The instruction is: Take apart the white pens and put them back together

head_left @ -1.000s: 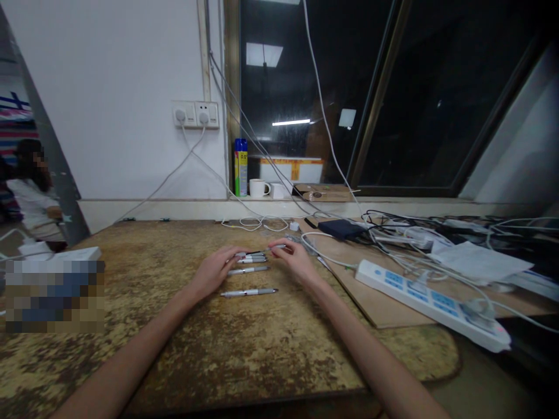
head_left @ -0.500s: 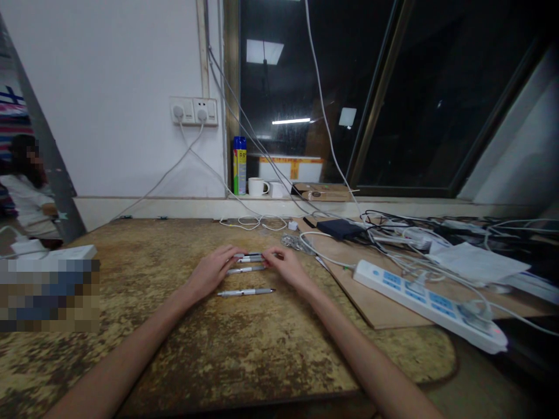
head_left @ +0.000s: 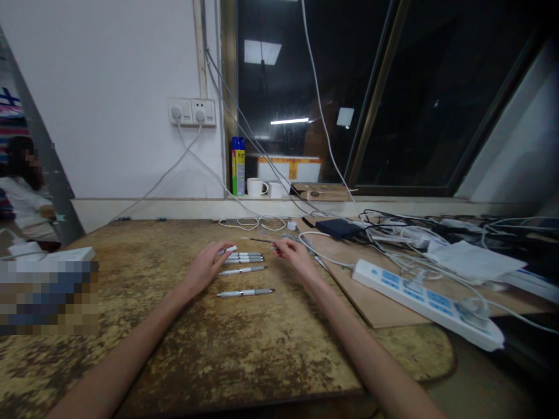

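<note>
My left hand (head_left: 207, 265) is closed on a white pen barrel (head_left: 231, 249), whose end sticks out past the fingertips. Opposite it, my right hand (head_left: 293, 255) pinches a thin pen refill (head_left: 259, 240), dark along most of its length with a yellowish far end, which points left. Refill and barrel are apart. Below the hands, several white-and-grey pens lie crosswise on the table: a near pen (head_left: 246, 293), a middle pen (head_left: 243, 270), and others close together (head_left: 248, 258) between my hands. Whether the right fingers also hold another small part cannot be made out.
The worn wooden table (head_left: 244, 349) carries a white power strip (head_left: 423, 305) on a brown board (head_left: 375, 302) at right. Tangled cables, a dark box (head_left: 338, 228) and papers (head_left: 476, 262) lie behind it. A mug (head_left: 256, 187) and spray can (head_left: 238, 166) stand on the sill. A person sits far left.
My hands have moved apart. The refill now shows in my right fingers and the white barrel in my left. The pens on the table have stayed put; the view has shifted slightly.
</note>
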Demonstrator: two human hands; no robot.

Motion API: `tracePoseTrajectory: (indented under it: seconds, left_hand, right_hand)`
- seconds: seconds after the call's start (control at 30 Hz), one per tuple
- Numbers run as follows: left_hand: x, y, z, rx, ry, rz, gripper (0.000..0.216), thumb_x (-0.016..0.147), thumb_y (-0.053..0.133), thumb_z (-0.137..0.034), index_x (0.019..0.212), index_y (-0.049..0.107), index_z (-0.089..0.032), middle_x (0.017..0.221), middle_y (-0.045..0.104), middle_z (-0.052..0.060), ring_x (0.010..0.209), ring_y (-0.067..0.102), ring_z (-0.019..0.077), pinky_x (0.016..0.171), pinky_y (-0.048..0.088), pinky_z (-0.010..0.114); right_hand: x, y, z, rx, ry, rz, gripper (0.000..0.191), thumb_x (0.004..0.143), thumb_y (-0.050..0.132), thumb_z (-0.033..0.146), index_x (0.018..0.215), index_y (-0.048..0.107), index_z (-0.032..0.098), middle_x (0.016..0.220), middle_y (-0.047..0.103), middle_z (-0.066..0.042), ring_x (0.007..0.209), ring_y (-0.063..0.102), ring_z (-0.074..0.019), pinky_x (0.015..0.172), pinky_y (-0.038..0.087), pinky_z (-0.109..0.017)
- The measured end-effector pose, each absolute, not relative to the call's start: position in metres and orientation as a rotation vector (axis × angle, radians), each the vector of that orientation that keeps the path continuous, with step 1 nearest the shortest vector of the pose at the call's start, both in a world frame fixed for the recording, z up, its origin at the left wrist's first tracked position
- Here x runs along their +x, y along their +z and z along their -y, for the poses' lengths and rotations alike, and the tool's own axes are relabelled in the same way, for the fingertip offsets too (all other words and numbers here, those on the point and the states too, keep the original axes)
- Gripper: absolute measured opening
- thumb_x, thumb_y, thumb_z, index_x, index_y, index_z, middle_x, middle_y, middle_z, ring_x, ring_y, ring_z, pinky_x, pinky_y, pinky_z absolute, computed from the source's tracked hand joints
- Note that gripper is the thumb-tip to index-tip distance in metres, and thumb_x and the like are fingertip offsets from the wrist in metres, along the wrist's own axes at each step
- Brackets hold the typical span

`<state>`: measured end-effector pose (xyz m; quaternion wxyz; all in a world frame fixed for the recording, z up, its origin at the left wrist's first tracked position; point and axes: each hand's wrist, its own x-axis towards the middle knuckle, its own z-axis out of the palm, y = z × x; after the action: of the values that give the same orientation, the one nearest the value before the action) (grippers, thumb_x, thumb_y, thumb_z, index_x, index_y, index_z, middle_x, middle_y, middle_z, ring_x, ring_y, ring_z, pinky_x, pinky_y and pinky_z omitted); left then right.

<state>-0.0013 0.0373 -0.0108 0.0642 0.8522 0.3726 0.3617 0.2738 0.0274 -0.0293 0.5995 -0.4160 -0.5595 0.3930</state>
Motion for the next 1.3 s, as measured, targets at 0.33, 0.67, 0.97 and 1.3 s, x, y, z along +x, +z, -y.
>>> tracePoseTrajectory:
  seconds: [0.33,0.67,0.97,1.3]
  left_hand:
    - [-0.0027,-0.0173,-0.0403,2.580,1.047,-1.098,0.034,0.102,0.043,-0.042,0.120,0.064,-0.022,0.121,0.069,0.008,0.113,0.063,0.0245,0.101,0.048,0.042]
    - [-0.0012,-0.0161,-0.0386,2.607,1.025,-1.115,0.032,0.102,0.043,-0.039,0.118,0.065,-0.021,0.121,0.069,0.009,0.113,0.063,0.0250,0.102,0.047,0.041]
    - [-0.0008,-0.0149,-0.0368,2.580,1.037,-1.098,0.030,0.101,0.044,-0.035,0.119,0.064,-0.021,0.122,0.068,0.008,0.114,0.062,0.0244,0.103,0.046,0.040]
    - [0.0001,-0.0122,-0.0339,2.593,1.036,-1.085,0.029,0.100,0.045,-0.034,0.117,0.065,-0.022,0.120,0.069,0.007,0.112,0.063,0.0245,0.101,0.047,0.040]
  right_hand:
    - [0.2756,-0.0215,-0.0223,-0.992,0.726,1.375,0.036,0.076,0.072,0.045,0.096,0.073,0.016,0.087,0.074,-0.007,0.080,0.068,-0.0207,0.082,0.052,-0.035]
    - [0.2745,-0.0249,-0.0227,-1.019,0.689,1.407,0.034,0.080,0.069,0.044,0.098,0.074,0.016,0.090,0.075,-0.008,0.078,0.068,-0.0203,0.078,0.052,-0.033]
    - [0.2754,-0.0301,-0.0267,-1.007,0.690,1.396,0.033,0.080,0.069,0.044,0.098,0.074,0.017,0.087,0.075,-0.007,0.077,0.068,-0.0204,0.077,0.050,-0.032]
    - [0.2713,-0.0236,-0.0213,-0.994,0.800,1.292,0.040,0.081,0.065,0.056,0.075,0.070,0.017,0.074,0.069,-0.005,0.067,0.062,-0.0180,0.068,0.049,-0.029]
